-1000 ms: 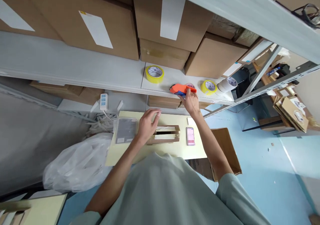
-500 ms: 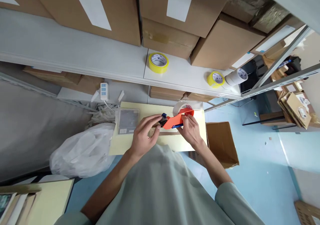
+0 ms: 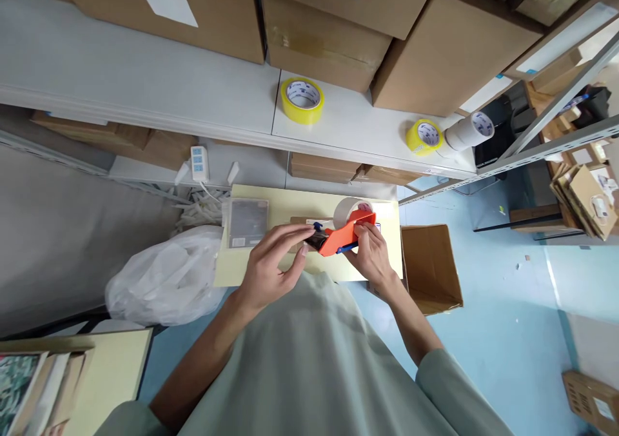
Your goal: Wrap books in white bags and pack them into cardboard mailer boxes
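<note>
My right hand (image 3: 372,258) grips the handle of an orange tape dispenser (image 3: 344,233) with a whitish tape roll on it, held just above the pale yellow table (image 3: 290,207). My left hand (image 3: 271,265) pinches at the dispenser's front end, fingers curled around the tape's tip. Under the dispenser lies a flat brown cardboard piece (image 3: 302,220), mostly hidden. A grey bagged flat item (image 3: 248,222) lies on the table to the left of my left hand.
A grey shelf (image 3: 145,94) behind the table carries yellow tape rolls (image 3: 302,99) (image 3: 423,135), a white roll (image 3: 471,128) and big cardboard boxes. An open carton (image 3: 430,265) stands on the blue floor to the right. A white plastic bag (image 3: 164,278) lies left; a power strip (image 3: 200,163) sits beyond.
My right hand took the orange dispenser off the shelf and brought it down over the table. My left hand left the cardboard piece and closed on the dispenser's front.
</note>
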`<state>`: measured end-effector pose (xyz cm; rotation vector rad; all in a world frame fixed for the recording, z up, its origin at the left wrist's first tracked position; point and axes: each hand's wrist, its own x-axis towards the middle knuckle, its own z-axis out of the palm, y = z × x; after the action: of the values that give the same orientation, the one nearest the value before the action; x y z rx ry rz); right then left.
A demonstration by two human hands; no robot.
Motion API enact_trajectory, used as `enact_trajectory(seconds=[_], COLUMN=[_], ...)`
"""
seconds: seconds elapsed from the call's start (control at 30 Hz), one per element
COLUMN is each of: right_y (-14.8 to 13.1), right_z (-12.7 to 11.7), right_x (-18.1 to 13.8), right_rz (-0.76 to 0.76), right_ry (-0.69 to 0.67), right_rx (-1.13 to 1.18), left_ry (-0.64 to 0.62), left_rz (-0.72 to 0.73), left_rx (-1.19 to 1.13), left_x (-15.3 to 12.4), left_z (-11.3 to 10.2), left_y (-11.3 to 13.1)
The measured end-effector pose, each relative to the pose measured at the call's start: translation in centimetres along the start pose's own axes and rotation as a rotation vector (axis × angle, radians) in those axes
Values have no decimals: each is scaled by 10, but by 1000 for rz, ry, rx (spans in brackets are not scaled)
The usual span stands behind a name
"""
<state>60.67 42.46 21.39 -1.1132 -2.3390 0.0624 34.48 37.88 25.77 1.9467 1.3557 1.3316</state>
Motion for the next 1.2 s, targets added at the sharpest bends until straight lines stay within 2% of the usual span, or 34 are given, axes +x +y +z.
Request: enact_trajectory(seconds=[0.17, 0.4, 0.53, 0.67, 0.8, 0.93, 1.0, 1.07, 1.13, 1.2], right_y=[2, 0, 3, 8, 3, -14, -23, -29, -34, -37], right_z=[-4, -9, -13, -13, -12, -14, -13, -9, -5, 1], right_x=[-10, -18, -18, -19, -19, -13, -9, -3, 1, 5], right_rz=[-20, -65, -130, -74, 111, 539, 719, 823, 899, 971], right_ry=[-38, -45, 9, -27, -74, -156, -192, -229, -213, -127], right_rx=[27, 33, 10, 47, 290, 777, 1051, 1271, 1397, 1446], left_ry=[-37, -66, -58, -62, -10, 20, -47, -155, -249, -265], left_rz=[-56, 22, 72, 56, -23, -282, -377, -449, -527, -606], left_rx=[25, 45, 52, 66, 66, -65, -222, -376, -485, -527], left_x=[5, 14, 13, 8, 6, 3, 1, -2, -5, -7], left_z=[-1, -1, -1, 1, 3, 8, 14, 21, 30, 39], left_y=[3, 6, 6, 5, 2, -15, -26, -32, -33, -30])
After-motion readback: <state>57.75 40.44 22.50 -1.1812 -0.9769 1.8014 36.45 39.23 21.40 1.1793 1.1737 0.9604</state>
